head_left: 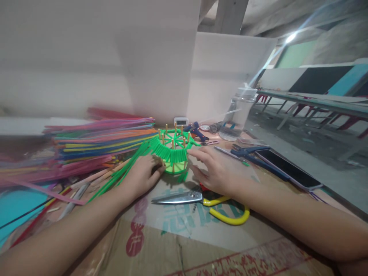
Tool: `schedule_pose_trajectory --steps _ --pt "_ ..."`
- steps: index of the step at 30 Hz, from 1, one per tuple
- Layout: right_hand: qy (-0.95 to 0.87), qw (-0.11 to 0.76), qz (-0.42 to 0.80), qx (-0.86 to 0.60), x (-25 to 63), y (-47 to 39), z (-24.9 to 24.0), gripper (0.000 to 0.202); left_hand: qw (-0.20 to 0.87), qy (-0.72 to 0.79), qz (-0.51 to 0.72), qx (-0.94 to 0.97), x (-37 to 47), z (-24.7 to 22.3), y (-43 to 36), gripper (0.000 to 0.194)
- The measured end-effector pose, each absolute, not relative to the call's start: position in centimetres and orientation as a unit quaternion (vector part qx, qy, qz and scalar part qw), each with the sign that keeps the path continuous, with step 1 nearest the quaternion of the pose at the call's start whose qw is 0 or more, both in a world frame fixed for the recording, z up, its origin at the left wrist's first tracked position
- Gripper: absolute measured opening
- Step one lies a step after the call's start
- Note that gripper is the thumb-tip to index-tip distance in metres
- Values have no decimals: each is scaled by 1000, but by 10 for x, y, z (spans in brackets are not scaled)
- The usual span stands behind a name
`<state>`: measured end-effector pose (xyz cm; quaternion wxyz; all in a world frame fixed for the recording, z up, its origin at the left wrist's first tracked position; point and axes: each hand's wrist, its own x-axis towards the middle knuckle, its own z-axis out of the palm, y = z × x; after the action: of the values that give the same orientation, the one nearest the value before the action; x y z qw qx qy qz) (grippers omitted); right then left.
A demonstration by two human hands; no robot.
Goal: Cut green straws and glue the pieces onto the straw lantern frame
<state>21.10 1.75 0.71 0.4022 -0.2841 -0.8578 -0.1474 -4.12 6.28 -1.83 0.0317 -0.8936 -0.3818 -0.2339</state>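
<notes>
Left hand (143, 172), centre of frame: fingers bent, fingertips set at the left side of a green ring-shaped piece (172, 155); whether it is gripped cannot be told. Right hand (215, 168), right of centre: thumb and forefinger parted, fingertips held close to the right side of the same piece; contact cannot be made out. Green piece, mid-frame: upright wooden pegs (173, 144) set around a circle, the outer side wrapped in bright green fuzzy strips, spokes seen across the top. Loose green stems (117, 178) are laid beside and partly behind the left hand. Scissors (193, 195), below centre: yellow-handled, blades pointed left, partly covered by the right hand. Bundled stems (106, 143), left of frame: many colours, blurred in part. Behind the green piece: a small white device (181, 122) and a dark blue gun-shaped tool (197, 132). Clear bottle (237, 113), upper right of centre: white-capped, upright. Right of frame: dark blue pliers (247, 152) and a dark-screened phone (287, 168), placed side by side. All are borne on a printed cardboard surface (155, 245).
</notes>
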Motion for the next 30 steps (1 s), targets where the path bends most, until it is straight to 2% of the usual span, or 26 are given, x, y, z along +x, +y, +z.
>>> schedule_pose_trajectory --steps 12,18,22,25,30 --pt "-853 383 -254 -247 217 20 30 18 21 -397 -242 -885 -40 -19 61 23" --pt "-879 342 -270 -194 214 21 40 24 11 -407 -238 -882 -38 -20 62 21" --pt "-872 407 -217 -166 210 23 34 19 20 -412 -241 -879 -39 -20 62 20" --pt "-851 454 -188 -184 211 25 19 22 22 -407 -239 -881 -40 -19 62 22" --pt "-841 453 -196 -221 214 29 3 35 30 -397 -238 -886 -41 -19 62 24"
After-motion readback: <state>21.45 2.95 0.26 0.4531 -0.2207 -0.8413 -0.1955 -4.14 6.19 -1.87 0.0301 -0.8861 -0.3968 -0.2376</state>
